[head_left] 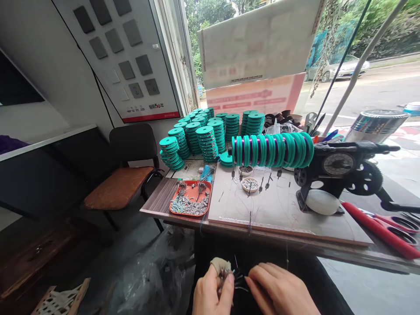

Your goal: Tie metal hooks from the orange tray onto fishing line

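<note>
Low in front of the table edge, my left hand (214, 291) is closed around a bundle of small thin pieces (238, 276), dark and silvery, with ends sticking out to the right. A pale cover (220, 264) wraps one of its fingertips. Close beside it, my right hand (278, 288) has its fingers pinched together at the dark ends; whatever lies between them is too small to make out. Above both hands, a hand-cranked winder (339, 164) carries a row of teal foam spools (272, 151). Fine lines with small dark pieces hang below the spools.
An orange tray (191, 191) of small metal parts sits left of the pale board (278, 214). Behind stand stacks of teal spools (206, 142). Red-handled scissors (398, 223) and a red bar (380, 229) lie right. A chair (121, 188) stands at left.
</note>
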{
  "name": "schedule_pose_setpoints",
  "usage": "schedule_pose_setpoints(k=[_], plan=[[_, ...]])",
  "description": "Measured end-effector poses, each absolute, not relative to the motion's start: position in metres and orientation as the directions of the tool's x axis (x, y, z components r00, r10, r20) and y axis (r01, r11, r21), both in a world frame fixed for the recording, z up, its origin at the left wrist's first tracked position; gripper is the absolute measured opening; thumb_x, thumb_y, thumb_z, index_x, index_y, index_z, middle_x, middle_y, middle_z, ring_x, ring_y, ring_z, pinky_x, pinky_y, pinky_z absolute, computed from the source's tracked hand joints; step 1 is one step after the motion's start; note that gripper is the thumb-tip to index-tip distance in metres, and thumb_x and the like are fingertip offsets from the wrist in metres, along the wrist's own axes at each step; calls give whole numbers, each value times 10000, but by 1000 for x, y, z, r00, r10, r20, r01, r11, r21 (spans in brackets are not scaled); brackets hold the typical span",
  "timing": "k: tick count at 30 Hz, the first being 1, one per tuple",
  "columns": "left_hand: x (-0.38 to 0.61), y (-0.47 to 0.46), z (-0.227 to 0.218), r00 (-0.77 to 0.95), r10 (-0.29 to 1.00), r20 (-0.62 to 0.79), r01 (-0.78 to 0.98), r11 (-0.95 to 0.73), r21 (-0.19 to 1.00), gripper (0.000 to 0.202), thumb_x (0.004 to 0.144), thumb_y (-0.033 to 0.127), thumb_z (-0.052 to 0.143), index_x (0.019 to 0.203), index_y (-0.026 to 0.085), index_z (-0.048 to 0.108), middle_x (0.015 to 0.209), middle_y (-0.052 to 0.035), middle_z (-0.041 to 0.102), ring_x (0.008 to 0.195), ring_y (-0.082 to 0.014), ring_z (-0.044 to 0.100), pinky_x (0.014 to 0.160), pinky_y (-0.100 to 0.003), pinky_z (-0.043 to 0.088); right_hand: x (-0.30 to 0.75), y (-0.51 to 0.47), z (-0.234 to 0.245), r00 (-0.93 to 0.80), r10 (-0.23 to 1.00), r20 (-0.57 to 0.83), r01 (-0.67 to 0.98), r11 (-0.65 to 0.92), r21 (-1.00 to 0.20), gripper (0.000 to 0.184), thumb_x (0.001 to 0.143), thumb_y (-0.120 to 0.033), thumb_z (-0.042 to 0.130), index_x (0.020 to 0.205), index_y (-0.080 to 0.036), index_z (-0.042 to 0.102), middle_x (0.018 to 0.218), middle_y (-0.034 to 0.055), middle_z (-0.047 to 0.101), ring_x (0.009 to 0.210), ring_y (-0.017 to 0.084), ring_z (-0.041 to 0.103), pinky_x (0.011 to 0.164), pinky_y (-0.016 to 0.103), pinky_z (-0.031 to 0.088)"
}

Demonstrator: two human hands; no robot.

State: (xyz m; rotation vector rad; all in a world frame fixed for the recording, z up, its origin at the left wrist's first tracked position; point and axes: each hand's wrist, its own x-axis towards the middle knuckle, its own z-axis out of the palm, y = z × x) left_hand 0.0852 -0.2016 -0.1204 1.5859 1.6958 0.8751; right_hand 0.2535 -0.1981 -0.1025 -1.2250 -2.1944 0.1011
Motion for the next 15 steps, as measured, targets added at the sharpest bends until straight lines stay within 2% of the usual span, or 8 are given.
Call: schedule_pose_setpoints(k=[4,7,15], plan=[[87,-200,-122,-51,996,68,596,-25,803,334,780,486,458,662,199,582,532,-7,574,517,-146,510,511,-223,399,253,-198,-101,-374,794,479,742,566,-359,232,905,-167,376,699,-218,470,585,-29,557,491,112,565,480,198,412],[87,-200,-121,-47,994,98,632,-47,773,371,781,504,437,629,195,576,495,-5,564,477,-139,496,478,-221,370,252,-197,-102,-371,789,490,747,567,-347,240,903,-167,375,687,-218,466,575,-31,553,479,109,560,469,197,405],[89,-199,-112,-54,997,60,587,-17,810,469,744,582,452,620,182,663,462,-12,572,424,-134,462,476,-232,391,252,-199,-92,-356,780,514,748,568,-344,315,951,-242,305,682,-223,469,549,-33,557,458,110,567,445,198,412]])
